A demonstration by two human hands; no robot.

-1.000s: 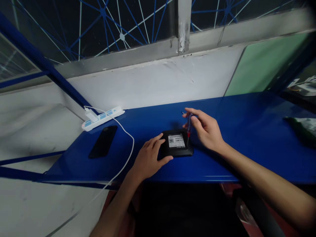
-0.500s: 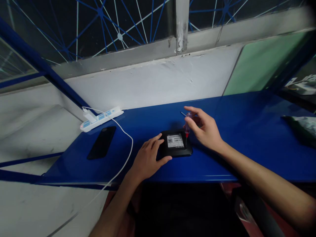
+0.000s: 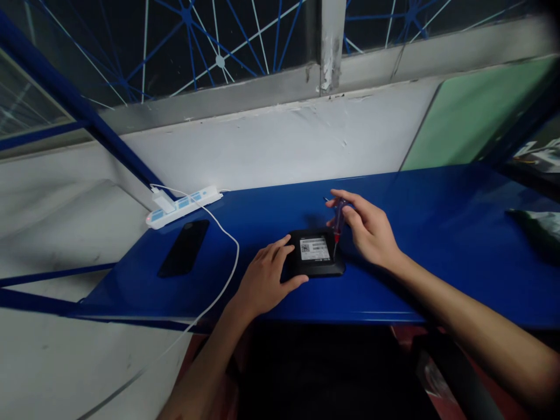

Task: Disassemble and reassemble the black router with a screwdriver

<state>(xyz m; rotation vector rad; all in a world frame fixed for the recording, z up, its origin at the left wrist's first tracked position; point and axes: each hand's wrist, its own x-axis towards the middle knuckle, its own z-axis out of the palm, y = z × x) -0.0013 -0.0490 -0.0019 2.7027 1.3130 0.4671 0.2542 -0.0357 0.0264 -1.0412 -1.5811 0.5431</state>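
A flat black electronic device with a white printed label lies on the blue table. My left hand holds its left side, fingers at the back-left edge and thumb along the front. In my right hand is a screwdriver with a see-through purplish handle and a red collar. Its shaft points down at the device's right side, beside the label; whether the tip sits in a screw is too small to tell. A thin blue-and-metal tip shows behind my right fingers, the rest hidden.
To the left lies a black phone. Behind it a white power strip carries a plugged-in charger, whose white cable runs across the table and over the front edge. A green-and-silver bag rests at the far right.
The screwdriver handle leans more to the right now, and my right fingers have shifted round it. The left hand keeps its place on the device. The whole view has shifted slightly.
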